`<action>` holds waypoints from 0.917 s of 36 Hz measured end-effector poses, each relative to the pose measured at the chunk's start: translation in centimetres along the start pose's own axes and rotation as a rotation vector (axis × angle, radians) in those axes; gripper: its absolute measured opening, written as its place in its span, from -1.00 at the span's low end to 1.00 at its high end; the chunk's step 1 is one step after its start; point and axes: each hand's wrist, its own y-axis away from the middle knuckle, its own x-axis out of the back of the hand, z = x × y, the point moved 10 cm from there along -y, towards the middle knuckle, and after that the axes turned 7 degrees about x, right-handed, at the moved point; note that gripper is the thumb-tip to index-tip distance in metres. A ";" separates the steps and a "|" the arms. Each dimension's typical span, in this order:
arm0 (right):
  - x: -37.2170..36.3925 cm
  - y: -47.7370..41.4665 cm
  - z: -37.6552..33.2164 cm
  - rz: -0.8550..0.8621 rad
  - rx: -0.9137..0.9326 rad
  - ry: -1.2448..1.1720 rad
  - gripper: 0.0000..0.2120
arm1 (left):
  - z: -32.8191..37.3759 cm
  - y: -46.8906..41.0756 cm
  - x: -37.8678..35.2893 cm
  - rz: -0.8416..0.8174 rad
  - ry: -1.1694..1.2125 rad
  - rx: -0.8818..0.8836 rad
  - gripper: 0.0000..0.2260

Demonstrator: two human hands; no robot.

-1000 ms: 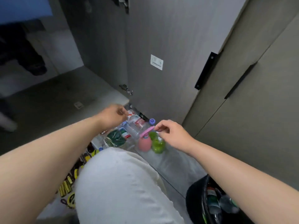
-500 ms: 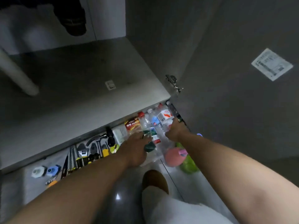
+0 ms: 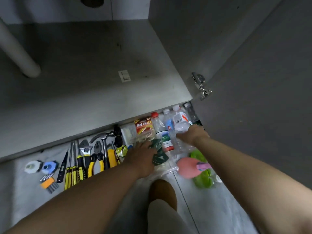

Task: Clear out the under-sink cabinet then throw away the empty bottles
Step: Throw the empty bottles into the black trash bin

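Several clear plastic bottles lie on the floor in front of the open cabinet. My right hand (image 3: 192, 135) grips a clear bottle with a white and red label (image 3: 180, 121), lifted a little above the others. A red-capped bottle with a green and red label (image 3: 162, 132) and a blue-labelled bottle (image 3: 170, 129) lie beside it. My left hand (image 3: 142, 155) reaches down over a dark green sponge pack (image 3: 159, 152), fingers spread on it. A pink bottle (image 3: 187, 168) and a green bottle (image 3: 201, 179) lie to the right.
The cabinet floor (image 3: 84, 73) shows a white pipe (image 3: 18, 53). An open door with a hinge (image 3: 200, 86) stands to the right. Tools lie in a row: a hammer (image 3: 103, 141), pliers (image 3: 97, 157), screwdrivers (image 3: 72, 166). My brown shoe (image 3: 163, 191) is below.
My head has leaned lower and closer to the floor. My right hand has closed round the white-labelled bottle and raised it; my left hand has slid onto the green pack.
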 end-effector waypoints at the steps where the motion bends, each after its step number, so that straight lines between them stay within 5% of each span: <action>1: 0.3 0.5 -0.3 -0.014 0.011 -0.101 -0.22 | 0.1 0.1 0.5 0.022 0.063 0.000 -0.66; 3: 0.2 2.2 -0.9 -0.079 -0.002 -0.373 -0.25 | 0.1 0.2 1.9 0.081 0.306 0.033 -0.80; 6: -1.5 5.5 -2.2 -0.273 -0.023 -0.714 -0.43 | 0.2 0.4 4.2 0.111 0.748 0.130 -0.61; 12: -4.4 10.3 -6.5 -0.575 0.224 -0.737 -0.86 | 0.2 0.1 3.5 -0.133 1.339 0.200 -0.57; 17: -4.1 8.3 -6.1 -0.545 0.179 -0.680 -0.56 | -2.0 -0.7 3.9 -0.039 1.257 0.201 -0.65; 24: -2.5 -1.1 -2.7 -0.052 0.071 -0.543 -0.60 | -5.0 -1.2 2.9 -0.049 1.310 0.283 -0.29; 28: -3.9 -3.5 -2.9 -0.074 0.036 -0.164 -0.45 | -4.7 -1.7 3.7 -0.048 1.374 0.233 -0.47; 33: -5.0 -5.2 -3.3 -0.055 0.000 -0.136 -0.37 | -6.0 -2.0 4.5 0.018 1.425 0.273 -0.60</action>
